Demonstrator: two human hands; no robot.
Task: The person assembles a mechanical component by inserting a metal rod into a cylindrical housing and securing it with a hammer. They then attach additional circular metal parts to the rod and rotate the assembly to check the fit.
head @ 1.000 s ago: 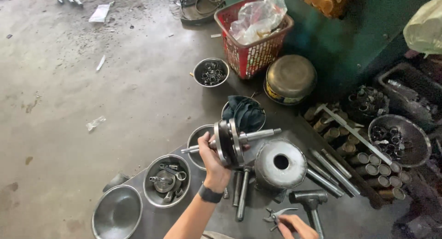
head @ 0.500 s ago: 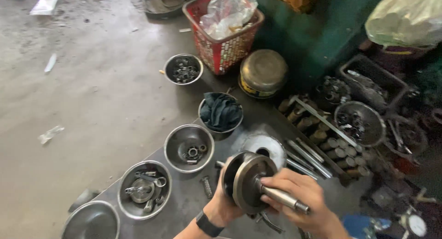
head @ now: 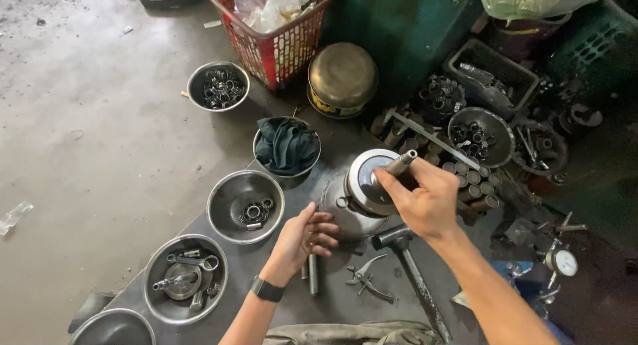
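Note:
My right hand (head: pixel 425 202) grips the steel shaft of a crankshaft (head: pixel 372 180), whose round flywheel disc faces up and to the left. The crankshaft rests on or just above a round metal stand (head: pixel 335 209); I cannot tell if they touch. My left hand (head: pixel 302 238) hovers beside the stand with fingers apart, holding nothing. A short steel pin (head: pixel 313 275) lies just below its fingers. A black watch sits on the left wrist.
Steel bowls stand to the left: one with bearings (head: pixel 229 215), one with small parts (head: pixel 154 298), one with a dark cloth (head: pixel 260 160), one with rings (head: pixel 194 87). A hammer (head: pixel 415 272), pliers (head: pixel 365 280), a red basket (head: pixel 266 49), a brass pot (head: pixel 342 76) and a dial gauge (head: pixel 565 262) lie around.
My left hand has let go of the crankshaft and dropped beside the stand. My right hand now holds it alone by the shaft, moved right over the round stand.

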